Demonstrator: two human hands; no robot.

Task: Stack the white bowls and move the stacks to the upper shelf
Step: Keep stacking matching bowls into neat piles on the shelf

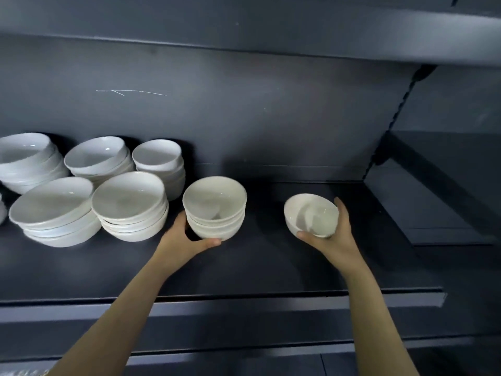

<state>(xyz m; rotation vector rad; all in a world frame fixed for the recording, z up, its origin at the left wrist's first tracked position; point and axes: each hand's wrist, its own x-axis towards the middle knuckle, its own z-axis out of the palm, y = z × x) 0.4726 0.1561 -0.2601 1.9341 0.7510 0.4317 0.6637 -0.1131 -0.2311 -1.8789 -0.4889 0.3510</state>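
Head view of a dark shelving unit. Seven groups of white bowls are fully visible: six stacks and one single bowl.

The central stack (215,207), about three deep bowls, is upright on the lower shelf (271,267), its axis vertical and its mouth facing up. The left hand (187,234) grips its lowest bowl, with the thumb along the near base and the fingers round the left wall. Whether the base is touching the shelf cannot be told.

The single bowl (311,215) is well to the right of the central stack, at about the same height. It is tilted, with its mouth turned up and toward the viewer. The right hand (333,237) cups it, thumb under the near wall and fingers behind the right wall.

The five other stacks all lie left of the central stack, mouths up:
- The near wide stack (130,206) is just beside it.
- The far-left front stack (54,213) lies beyond that.
- The small rear stack (160,164) is behind and to the left.
- The middle rear stack (99,158) is farther left.
- The outer rear stack (27,161) is farthest left.

The upper shelf (244,31) runs above the central stack. A pale scratch (130,92) marks the back panel (271,118) above and to its left.
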